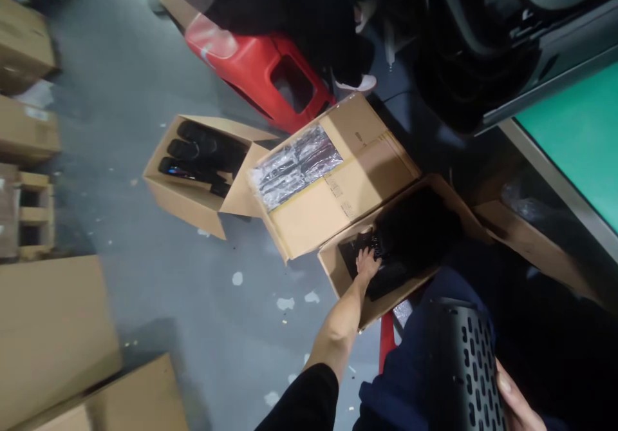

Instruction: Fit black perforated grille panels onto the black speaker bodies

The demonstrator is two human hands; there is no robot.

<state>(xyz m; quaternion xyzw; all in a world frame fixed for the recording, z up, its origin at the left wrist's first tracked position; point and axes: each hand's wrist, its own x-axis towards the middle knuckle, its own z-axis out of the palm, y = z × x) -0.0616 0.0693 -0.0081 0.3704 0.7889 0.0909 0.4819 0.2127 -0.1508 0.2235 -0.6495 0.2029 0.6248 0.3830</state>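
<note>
My left hand [367, 263] reaches down into an open cardboard box [338, 270] on the floor and rests on black flat parts [386, 257] stacked inside; whether it grips one I cannot tell. My right hand [514, 405] at the bottom right holds a black perforated cylinder [463, 360] against my lap. A closed carton [347, 186] with a clear plastic bag of dark parts [294, 167] on top sits just left of the open box.
Another open box [188, 199] with black items lies further left. A red plastic stool [261, 64] and a seated person's dark legs are beyond. Cartons line the left edge [48, 328]. A green-topped bench [579, 128] stands at the right.
</note>
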